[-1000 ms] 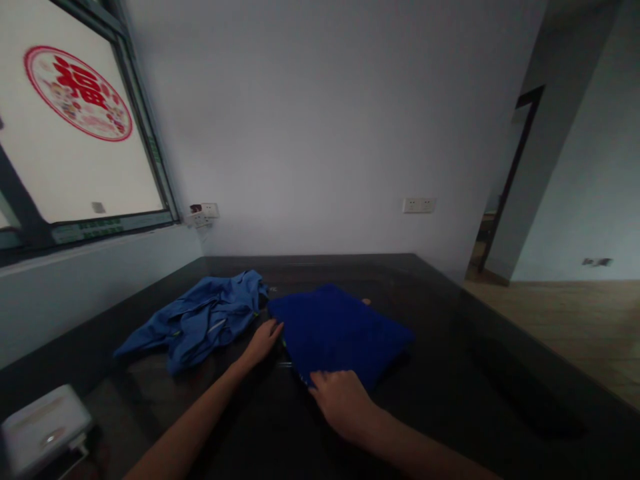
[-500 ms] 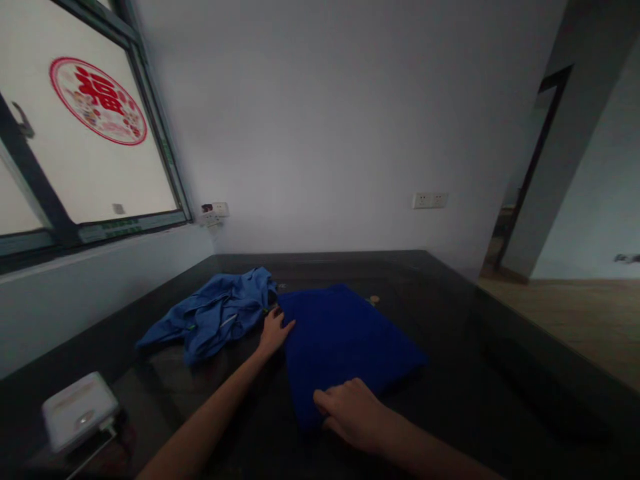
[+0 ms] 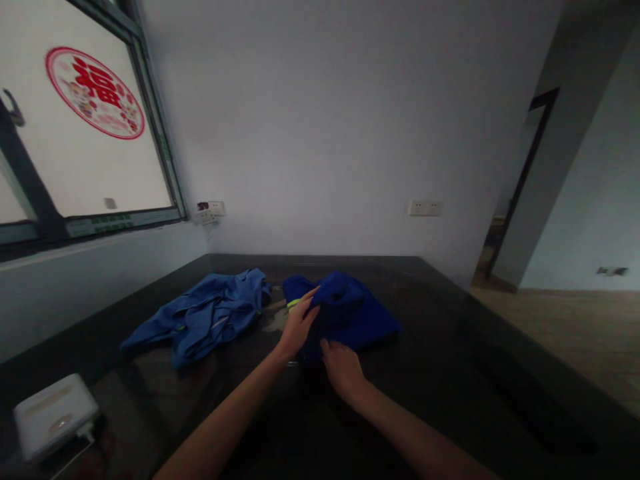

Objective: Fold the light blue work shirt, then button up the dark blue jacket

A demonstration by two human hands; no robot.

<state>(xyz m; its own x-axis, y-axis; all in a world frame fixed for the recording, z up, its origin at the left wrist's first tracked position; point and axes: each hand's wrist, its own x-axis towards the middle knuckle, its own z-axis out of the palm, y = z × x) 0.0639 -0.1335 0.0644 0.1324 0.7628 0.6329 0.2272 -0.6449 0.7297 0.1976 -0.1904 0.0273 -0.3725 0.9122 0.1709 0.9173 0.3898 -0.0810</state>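
Note:
A deep blue cloth (image 3: 367, 313) with a yellow-green strip lies bunched and partly folded over on the dark table. What kind of item it is, I cannot make out. My left hand (image 3: 299, 327) is closed on its left side, thumb and fingers on a raised fold. At the near edge, my right hand (image 3: 343, 367) has its fingers curled onto the cloth, and the fingertips are partly hidden. Left of both hands, a lighter blue crumpled garment (image 3: 215, 313) rests apart from them.
The dark glossy table (image 3: 425, 413) reaches to the wall. A white box-like device (image 3: 55, 417) with a cable stands at the near left. On the right lies a long black object (image 3: 535, 400). A mottled tan patch (image 3: 274, 317) shows beside my left hand.
The deep blue cloth has gone from spread flat to folded and bunched. My left hand has moved right with its edge, and my right hand has moved farther from me. The yellow-green strip now shows.

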